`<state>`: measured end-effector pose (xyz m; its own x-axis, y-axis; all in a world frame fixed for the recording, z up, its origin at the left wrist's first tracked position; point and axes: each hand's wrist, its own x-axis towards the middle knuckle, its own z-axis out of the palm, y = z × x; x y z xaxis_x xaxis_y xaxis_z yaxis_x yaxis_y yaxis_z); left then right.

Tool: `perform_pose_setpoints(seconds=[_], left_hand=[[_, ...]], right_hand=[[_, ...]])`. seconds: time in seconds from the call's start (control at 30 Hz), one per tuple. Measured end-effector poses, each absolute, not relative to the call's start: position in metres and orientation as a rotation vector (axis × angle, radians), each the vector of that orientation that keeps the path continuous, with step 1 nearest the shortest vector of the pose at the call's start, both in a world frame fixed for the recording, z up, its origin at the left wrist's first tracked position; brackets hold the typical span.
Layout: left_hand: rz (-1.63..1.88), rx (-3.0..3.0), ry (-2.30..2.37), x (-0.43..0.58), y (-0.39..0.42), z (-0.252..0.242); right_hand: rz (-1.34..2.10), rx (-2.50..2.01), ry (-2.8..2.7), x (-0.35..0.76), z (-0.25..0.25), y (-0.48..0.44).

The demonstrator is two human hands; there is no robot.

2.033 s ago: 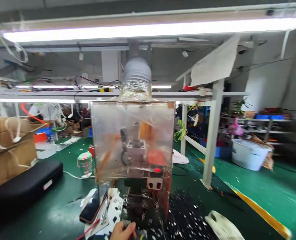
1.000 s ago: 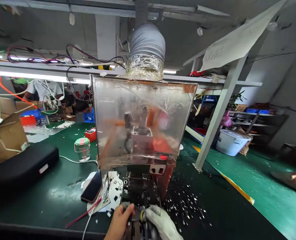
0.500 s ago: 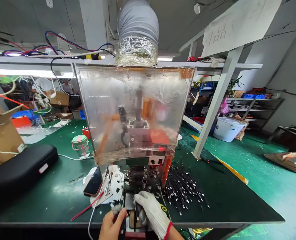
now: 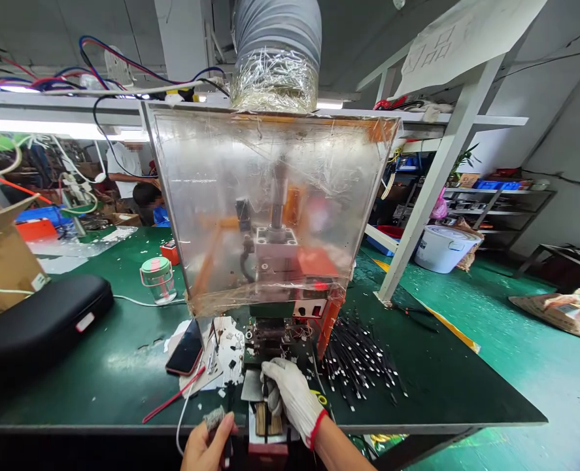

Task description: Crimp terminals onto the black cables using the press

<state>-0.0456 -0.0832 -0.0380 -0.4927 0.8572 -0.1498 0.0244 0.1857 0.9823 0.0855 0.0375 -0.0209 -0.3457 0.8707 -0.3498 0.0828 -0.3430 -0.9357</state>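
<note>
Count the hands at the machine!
2: bare left hand at the table edge, holding a grey wad; gloved right hand on the machine base. Others may be hidden.

A white, red-cuffed glove covers the right hand above the green table, near a black case.
</note>
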Motion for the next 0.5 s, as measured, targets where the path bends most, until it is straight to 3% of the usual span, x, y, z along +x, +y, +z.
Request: perform_pose_setpoints(seconds=[0.5], left_hand=[[1.245, 0.763, 1.639, -0.052, -0.09, -0.03]], right_hand=[[1.83, -1.303, -1.274, 0.085, -0.021, 0.042]])
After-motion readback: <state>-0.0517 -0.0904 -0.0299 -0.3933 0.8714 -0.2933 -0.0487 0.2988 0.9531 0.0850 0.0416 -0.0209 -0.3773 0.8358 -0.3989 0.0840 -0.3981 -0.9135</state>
